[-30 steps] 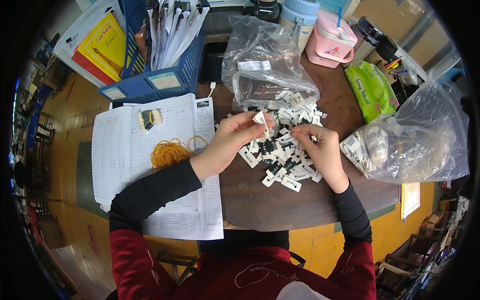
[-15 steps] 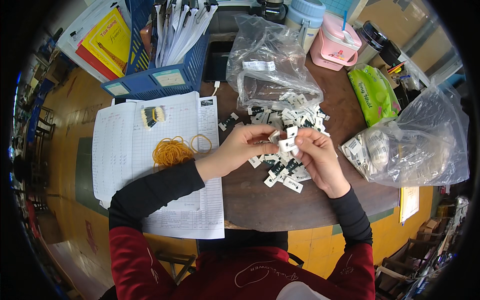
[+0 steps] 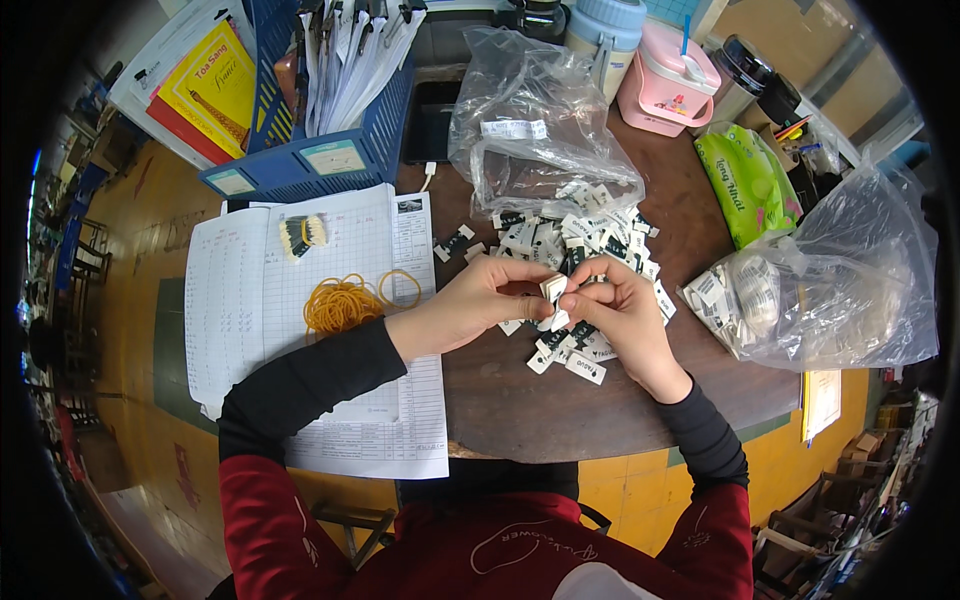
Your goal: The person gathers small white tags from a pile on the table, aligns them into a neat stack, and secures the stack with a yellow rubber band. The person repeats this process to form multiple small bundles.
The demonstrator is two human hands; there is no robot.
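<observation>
Over a heap of small black and white fabric labels (image 3: pixel 585 365), my two hands meet, fingertips nearly touching. My left hand (image 3: pixel 490 305) pinches a small stack of white labels (image 3: pixel 553 289), seen edge-on. Thumb and fingers of my right hand (image 3: pixel 620 318) close on the right side of the same stack, at a white label there. The fingers partly hide how many labels each hand holds. Left of the heap, a pile of yellow rubber bands (image 3: pixel 343 306) lies on an open ledger (image 3: pixel 230 300), below a banded bundle of labels (image 3: pixel 302 236).
Behind the heap lies a clear plastic bag (image 3: pixel 540 120). A blue file rack (image 3: pixel 300 165) with papers stands far left. At the right are a second bag (image 3: pixel 830 300) holding label bundles, a green tissue pack (image 3: pixel 745 185) and a pink container (image 3: pixel 665 85).
My right hand has moved slightly left, bringing the label in its fingers against the stack in my left hand. The left hand stays nearly in place.
</observation>
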